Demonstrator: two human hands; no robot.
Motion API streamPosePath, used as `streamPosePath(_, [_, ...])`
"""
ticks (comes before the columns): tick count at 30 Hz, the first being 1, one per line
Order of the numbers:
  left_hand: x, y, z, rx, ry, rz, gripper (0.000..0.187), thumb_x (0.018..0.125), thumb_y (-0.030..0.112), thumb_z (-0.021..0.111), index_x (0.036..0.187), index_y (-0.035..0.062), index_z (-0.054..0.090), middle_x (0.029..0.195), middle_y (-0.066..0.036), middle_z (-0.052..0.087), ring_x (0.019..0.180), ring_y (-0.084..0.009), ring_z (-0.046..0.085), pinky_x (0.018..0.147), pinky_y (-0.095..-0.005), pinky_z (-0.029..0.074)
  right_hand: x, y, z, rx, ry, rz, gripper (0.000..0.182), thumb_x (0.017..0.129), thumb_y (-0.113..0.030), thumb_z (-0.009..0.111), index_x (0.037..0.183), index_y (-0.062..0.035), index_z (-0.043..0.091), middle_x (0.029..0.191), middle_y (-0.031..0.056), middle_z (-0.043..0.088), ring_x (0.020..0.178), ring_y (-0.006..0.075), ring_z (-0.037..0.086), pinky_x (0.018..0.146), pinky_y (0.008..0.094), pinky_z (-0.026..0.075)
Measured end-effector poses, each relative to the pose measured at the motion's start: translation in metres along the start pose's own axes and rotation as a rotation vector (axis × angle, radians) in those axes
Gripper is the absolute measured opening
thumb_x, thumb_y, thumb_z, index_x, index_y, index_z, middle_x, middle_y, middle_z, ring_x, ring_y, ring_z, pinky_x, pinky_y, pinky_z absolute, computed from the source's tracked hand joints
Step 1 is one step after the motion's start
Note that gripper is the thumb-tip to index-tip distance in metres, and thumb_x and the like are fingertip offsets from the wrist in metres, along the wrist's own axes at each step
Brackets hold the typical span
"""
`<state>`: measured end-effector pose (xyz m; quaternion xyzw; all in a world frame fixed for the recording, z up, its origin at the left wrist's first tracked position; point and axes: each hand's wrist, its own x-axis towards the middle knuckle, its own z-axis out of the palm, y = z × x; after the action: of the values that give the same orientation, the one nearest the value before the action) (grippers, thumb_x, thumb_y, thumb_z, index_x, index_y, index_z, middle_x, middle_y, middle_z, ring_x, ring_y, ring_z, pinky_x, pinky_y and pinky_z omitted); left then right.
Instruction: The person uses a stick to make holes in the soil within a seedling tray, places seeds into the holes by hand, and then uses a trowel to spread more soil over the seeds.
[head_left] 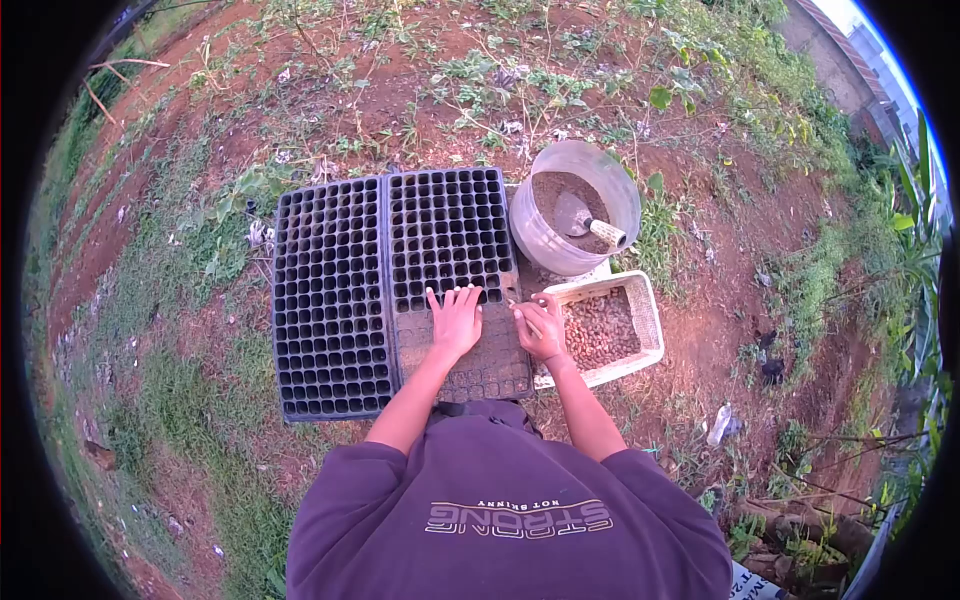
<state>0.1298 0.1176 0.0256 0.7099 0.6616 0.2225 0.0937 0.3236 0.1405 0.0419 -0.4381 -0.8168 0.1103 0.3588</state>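
Note:
Two black seedling trays lie side by side. The left seedling tray (333, 300) has bare cells. In the right seedling tray (450, 230), the far cells are bare and the near part is filled with brown soil (490, 355). My left hand (457, 322) rests with fingers spread at the border between soil-filled and bare cells. At the tray's right edge, my right hand (541, 328) is closed in a pinch around a thin, pale, stick-like thing (533, 325), partly hidden by the fingers. Beside that hand stands a white basket (655, 335) holding many small brownish pieces (602, 330).
A translucent round tub (555, 255) stands beyond the basket, with brown soil and a scoop (605, 234) in it. Weedy ground (480, 90) surrounds everything. A clear plastic bottle (720, 425) lies to the right. A wall (825, 55) rises at the far right.

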Motion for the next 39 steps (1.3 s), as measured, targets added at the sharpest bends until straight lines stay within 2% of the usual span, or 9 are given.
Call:
streamPosePath(3, [0.0007, 0.0012, -0.0024, 0.002, -0.075, -0.03, 0.04, 0.09, 0.019, 0.056, 0.129, 0.0114, 0.052, 0.122, -0.004, 0.056, 0.116, -0.0249, 0.049, 0.11, -0.0692, 0.015, 0.0005, -0.0009, -0.0003, 0.008, 0.002, 0.011, 0.01, 0.084, -0.009, 0.067, 0.092, -0.0117, 0.072, 0.092, 0.0002, 0.07, 0.098, 0.0276, 0.055, 0.087, 0.0394, 0.045])
streamPosePath(7, [0.0001, -0.0005, -0.0011, 0.007, -0.07, -0.023, 0.04, 0.09, 0.019, 0.056, 0.129, 0.0111, 0.051, 0.121, -0.004, 0.056, 0.114, -0.025, 0.049, 0.11, -0.069, 0.016, 0.0012, -0.0019, 0.0012, 0.008, 0.021, 0.003, 0.01, 0.084, -0.009, 0.067, 0.093, -0.0112, 0.072, 0.092, 0.0005, 0.07, 0.098, 0.0277, 0.055, 0.086, 0.0392, 0.046])
streamPosePath(9, [-0.0006, -0.0008, 0.0007, -0.008, -0.003, 0.001, 0.04, 0.088, 0.016, 0.057, 0.127, 0.0126, 0.052, 0.117, -0.005, 0.055, 0.111, -0.0278, 0.049, 0.108, -0.0678, 0.021, 0.0005, -0.0021, 0.0013, -0.001, 0.04, 0.012, 0.01, 0.083, -0.009, 0.068, 0.093, -0.0102, 0.072, 0.092, 0.0008, 0.07, 0.098, 0.0277, 0.055, 0.087, 0.0391, 0.045])
streamPosePath(22, [-0.0021, -0.0015, 0.0013, 0.012, -0.021, 0.004, 0.041, 0.088, 0.016, 0.056, 0.129, 0.0127, 0.05, 0.118, -0.005, 0.054, 0.112, -0.0275, 0.048, 0.108, -0.0678, 0.021, -0.0007, -0.0019, 0.0011, -0.028, 0.062, 0.074, 0.013, 0.083, -0.009, 0.068, 0.095, -0.0105, 0.072, 0.094, -0.0004, 0.071, 0.101, 0.0265, 0.054, 0.091, 0.038, 0.043])
streamPosePath(33, [-0.0014, -0.0016, 0.0008, -0.002, -0.024, -0.001, 0.043, 0.086, 0.015, 0.057, 0.129, 0.0123, 0.051, 0.119, -0.005, 0.055, 0.112, -0.0279, 0.049, 0.108, -0.0679, 0.021, -0.0024, 0.0016, 0.0037, -0.107, 0.08, 0.098, 0.013, 0.085, -0.015, 0.067, 0.098, -0.0124, 0.071, 0.095, -0.0006, 0.07, 0.104, 0.0277, 0.053, 0.091, 0.0404, 0.042])
streamPosePath(39, [-0.0013, -0.0017, 0.001, 0.003, -0.014, 0.005, 0.043, 0.086, 0.016, 0.057, 0.129, 0.0124, 0.052, 0.118, -0.005, 0.055, 0.112, -0.0277, 0.049, 0.108, -0.0679, 0.021, 0.0011, -0.0001, 0.0024, -0.086, 0.026, 0.034, 0.014, 0.085, -0.014, 0.067, 0.099, -0.013, 0.07, 0.097, -0.0012, 0.069, 0.106, 0.028, 0.052, 0.091, 0.0411, 0.041])
